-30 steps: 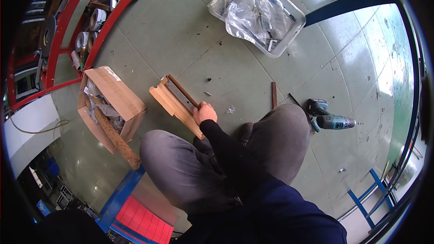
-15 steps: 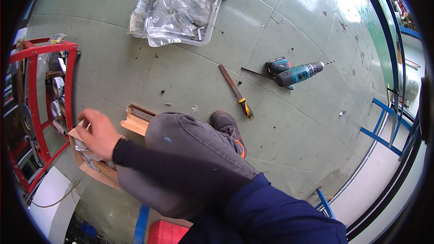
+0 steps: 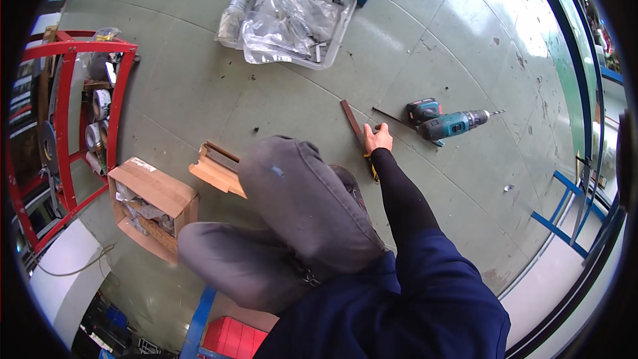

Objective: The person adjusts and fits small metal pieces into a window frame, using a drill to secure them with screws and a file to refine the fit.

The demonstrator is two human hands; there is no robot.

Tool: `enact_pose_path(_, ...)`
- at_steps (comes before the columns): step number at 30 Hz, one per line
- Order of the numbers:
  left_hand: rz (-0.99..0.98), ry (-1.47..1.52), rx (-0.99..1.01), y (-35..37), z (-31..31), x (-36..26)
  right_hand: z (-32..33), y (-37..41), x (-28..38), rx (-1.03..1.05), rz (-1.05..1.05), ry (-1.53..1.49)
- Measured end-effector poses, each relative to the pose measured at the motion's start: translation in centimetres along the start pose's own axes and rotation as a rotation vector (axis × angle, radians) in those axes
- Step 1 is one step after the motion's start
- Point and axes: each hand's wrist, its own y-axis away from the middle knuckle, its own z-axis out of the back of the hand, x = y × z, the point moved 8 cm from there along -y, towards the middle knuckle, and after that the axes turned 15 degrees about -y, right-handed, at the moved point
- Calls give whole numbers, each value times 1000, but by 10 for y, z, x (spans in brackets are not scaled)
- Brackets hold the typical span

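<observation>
My right hand (image 3: 377, 139) is low over the floor beside the file (image 3: 351, 118), which has a rusty flat blade and a yellow-and-black handle. Its fingers are bent together around a small dark spot, too small to make out, and partly cover the blade's lower end. Right of the hand lies a teal-and-black cordless drill (image 3: 452, 123) with a bit in its chuck. A thin dark rod (image 3: 392, 117) reaches from near the fingers toward the drill. My left hand is out of view.
My bent knee (image 3: 292, 186) is left of the reaching arm. An opened cardboard box (image 3: 156, 186) holds metal parts, beside a narrow carton (image 3: 216, 171). A plastic tray (image 3: 345, 23) with bags stands at the back. A red metal frame (image 3: 118, 100) with tape rolls is at left.
My right hand has moved from above the cardboard box at the left across to the file, its fingers now together. The view has shifted, and the box and a second leg show more fully.
</observation>
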Motion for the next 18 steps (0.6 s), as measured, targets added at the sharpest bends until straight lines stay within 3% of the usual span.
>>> enact_pose_path(3, 4, 4, 28, 3, -9, 13, -21, -8, 3, -43, -26, 70)
enact_pose_path(4, 23, 10, 43, 6, -7, 15, -30, -16, -4, 32, -55, 91)
enact_pose_path(6, 128, 122, 34, 14, -15, 22, -68, -50, -54, 119, -87, -208)
enact_pose_path(7, 193, 192, 36, 18, -13, 18, -37, -27, -8, 49, 10, 137)
enact_pose_path(8, 205, 219, 40, 20, -5, 13, -30, -22, 5, 28, 64, 124)
enact_pose_path(9, 337, 348, 101, 20, -3, -8, -26, -18, 25, 121, 58, 82)
enact_pose_path(12, 347, 416, 199, 12, 3, -30, -26, -22, 56, 66, 223, -191)
enact_pose_path(13, 328, 404, 178, 10, 6, -33, -32, -25, 67, 194, 110, -521)
enact_pose_path(15, 289, 290, 178, 6, 9, -28, -4, 13, 147, 315, 106, -941)
enact_pose_path(18, 255, 281, 154, 2, 16, -27, 72, 113, 312, 511, 306, -1181)
